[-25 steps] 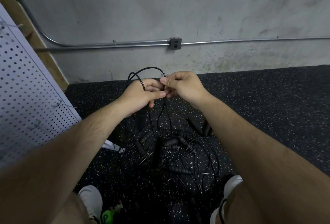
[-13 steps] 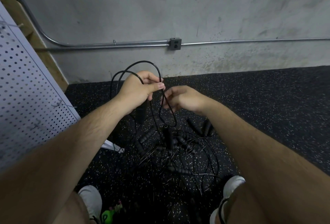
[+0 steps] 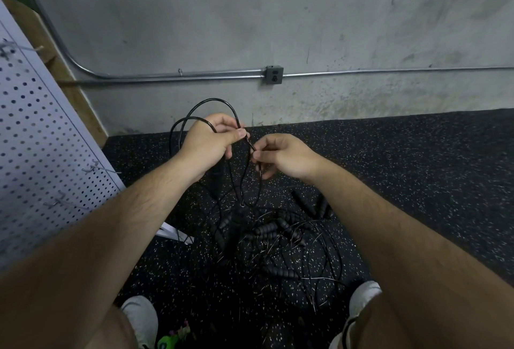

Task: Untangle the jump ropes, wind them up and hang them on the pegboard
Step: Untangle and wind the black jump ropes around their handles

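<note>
Left hand [image 3: 207,144] is gripping gathered loops of one jump rope [image 3: 214,101] above the tangled pile [image 3: 278,237], fingers curled round the cord, likely banking coils. Right hand [image 3: 283,156], also above the pile, is pinching the trailing strand, probably feeding slack. Pegboard [image 3: 41,140] is standing left of the pile.

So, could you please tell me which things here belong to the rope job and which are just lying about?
Job: held rope, tangled rope pile, pegboard, left hand, right hand.
Lying about: outlet box, conduit, green object by shoe.
</note>
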